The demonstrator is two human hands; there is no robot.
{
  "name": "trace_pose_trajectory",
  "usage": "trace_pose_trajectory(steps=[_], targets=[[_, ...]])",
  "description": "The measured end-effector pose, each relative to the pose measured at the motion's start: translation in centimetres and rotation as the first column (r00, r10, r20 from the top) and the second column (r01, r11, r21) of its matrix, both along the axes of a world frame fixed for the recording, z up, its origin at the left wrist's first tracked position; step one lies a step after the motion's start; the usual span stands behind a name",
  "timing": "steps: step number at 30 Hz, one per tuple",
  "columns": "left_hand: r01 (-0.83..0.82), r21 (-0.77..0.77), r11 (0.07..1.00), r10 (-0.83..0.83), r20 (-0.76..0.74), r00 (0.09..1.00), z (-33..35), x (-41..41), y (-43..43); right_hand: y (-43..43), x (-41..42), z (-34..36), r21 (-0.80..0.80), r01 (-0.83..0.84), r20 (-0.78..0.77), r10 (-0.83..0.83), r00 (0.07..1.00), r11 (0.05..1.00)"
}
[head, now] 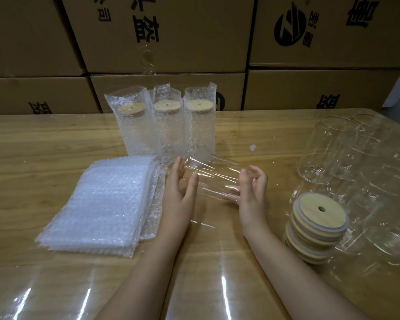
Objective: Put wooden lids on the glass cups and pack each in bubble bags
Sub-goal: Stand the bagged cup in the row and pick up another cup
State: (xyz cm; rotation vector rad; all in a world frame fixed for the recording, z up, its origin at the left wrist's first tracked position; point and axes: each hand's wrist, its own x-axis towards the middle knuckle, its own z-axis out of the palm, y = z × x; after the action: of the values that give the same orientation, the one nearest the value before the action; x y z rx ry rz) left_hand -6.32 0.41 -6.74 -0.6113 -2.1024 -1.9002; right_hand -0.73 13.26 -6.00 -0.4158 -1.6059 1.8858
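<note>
My left hand [179,195] is open, fingers straight, set against one end of a glass cup [217,175] held on its side over the worktop [32,146]. My right hand [252,195] curls round the other end. Just left of my hands lies a stack of bubble bags [97,204], and behind it stand three packed cups [166,128], lidded. Wooden lids [316,227] are stacked at my right, beside bare cups [333,146]. Cardboard boxes [183,42] wall off the back.

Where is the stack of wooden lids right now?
Head view, right side of the table: the stack of wooden lids stands between the right hand and the empty glass cups.
</note>
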Motion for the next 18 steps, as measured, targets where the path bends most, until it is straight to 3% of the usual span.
trace_pose_trajectory(steps=[3, 6, 9, 11, 13, 15, 18], targets=[[0.069, 0.100, 0.993, -0.083, 0.138, 0.987, 0.2, -0.1, 0.1, 0.1, -0.1, 0.0, -0.058, 0.000, -0.015, -0.001, 1.000, 0.998], [0.035, 0.126, 0.991, -0.055, 0.155, 0.986, 0.5, 0.3, 0.0, -0.1, 0.0, 0.3, -0.056, -0.020, -0.015, 0.019, 1.000, 0.998], [-0.080, -0.003, 0.997, 0.079, -0.084, 0.993, 0.9, 1.2, -0.4, -0.1, 0.2, 0.5, -0.061, -0.051, -0.017, 0.050, 0.999, 0.997], [-0.190, -0.198, 0.962, 0.110, -0.358, 0.927, 1.0, 1.3, -0.7, -0.1, 0.3, 0.6, -0.063, -0.036, -0.024, 0.034, 0.999, 0.997], [-0.277, -0.401, 0.873, 0.010, -0.554, 0.832, 1.1, 1.4, -0.8, 0.0, 0.4, 0.7, -0.056, -0.013, -0.040, 0.011, 0.999, 0.998], [-0.342, -0.546, 0.765, -0.085, -0.612, 0.787, 1.1, 1.5, -0.6, 0.1, 0.4, 0.8, -0.074, 0.012, -0.051, -0.016, 0.999, 0.997], [-0.538, -0.551, 0.638, -0.037, -0.719, 0.694, 1.5, 1.8, -0.4, 0.2, 0.6, 0.7, -0.114, 0.007, -0.059, -0.013, 0.998, 0.994]])
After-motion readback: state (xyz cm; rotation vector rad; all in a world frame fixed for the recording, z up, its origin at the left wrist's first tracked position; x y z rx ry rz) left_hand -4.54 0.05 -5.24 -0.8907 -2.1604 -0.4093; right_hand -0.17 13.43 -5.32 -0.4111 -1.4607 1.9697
